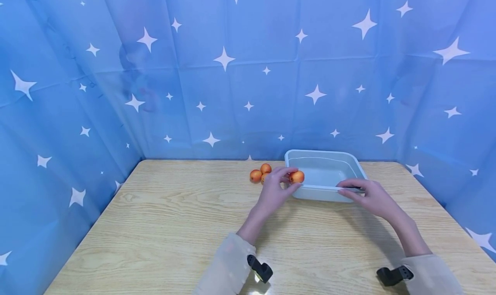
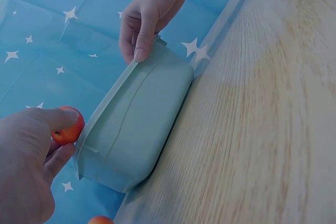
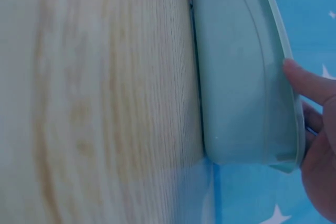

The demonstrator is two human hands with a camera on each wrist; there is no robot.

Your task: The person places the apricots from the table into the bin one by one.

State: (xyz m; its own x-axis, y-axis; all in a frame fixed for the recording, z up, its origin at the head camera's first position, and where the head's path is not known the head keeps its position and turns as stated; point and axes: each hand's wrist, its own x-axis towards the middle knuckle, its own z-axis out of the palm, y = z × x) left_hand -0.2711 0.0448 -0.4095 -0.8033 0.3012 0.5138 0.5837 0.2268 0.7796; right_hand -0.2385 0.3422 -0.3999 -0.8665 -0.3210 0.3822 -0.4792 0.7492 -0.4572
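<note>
My left hand [image 1: 274, 187] pinches a small orange-red fruit [image 1: 297, 177] between thumb and fingers, right at the near left rim of a pale blue-green plastic bin [image 1: 319, 194]. In the left wrist view this fruit [image 2: 69, 128] shows a dark spot on its skin, and the hand [image 2: 26, 163] is beside the bin's rim. At the bin's near right corner, my right hand [image 1: 373, 196] grips the rim, thumb outside and fingers over the inner side. Several more orange-red fruits [image 1: 255, 175] lie close together on the table left of the bin, one partly hidden by my left hand.
The bin stands toward the back of a light wood-grain table [image 1: 162, 234]. Directly behind the table hangs a blue curtain [image 1: 186, 79] with white stars, which also closes off both sides. Both sleeves carry a small black device near the wrist.
</note>
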